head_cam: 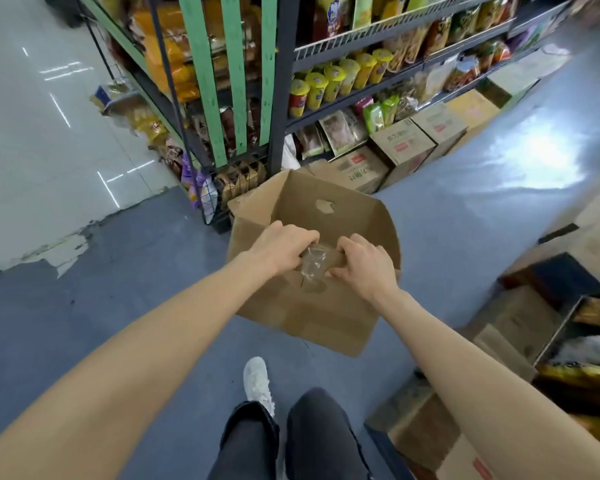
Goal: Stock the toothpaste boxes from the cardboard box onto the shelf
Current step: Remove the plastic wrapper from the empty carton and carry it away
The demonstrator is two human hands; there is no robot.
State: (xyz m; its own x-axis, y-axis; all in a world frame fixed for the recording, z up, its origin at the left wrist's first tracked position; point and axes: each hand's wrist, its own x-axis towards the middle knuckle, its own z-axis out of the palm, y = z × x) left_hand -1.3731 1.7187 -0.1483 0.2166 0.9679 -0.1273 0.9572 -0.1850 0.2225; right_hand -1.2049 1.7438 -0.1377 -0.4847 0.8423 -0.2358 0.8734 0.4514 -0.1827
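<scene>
cardboard box [312, 306], matte brown, near rim gripped by both hands.

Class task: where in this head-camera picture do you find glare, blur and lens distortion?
Head view: glare whitens the grey floor at right; shelf edges and corner goods smear into blur; the wide lens bends the shelving; the hands on the cardboard box stay fairly sharp.

Bright, floor [534, 154] glare, blurred warped edges
</scene>
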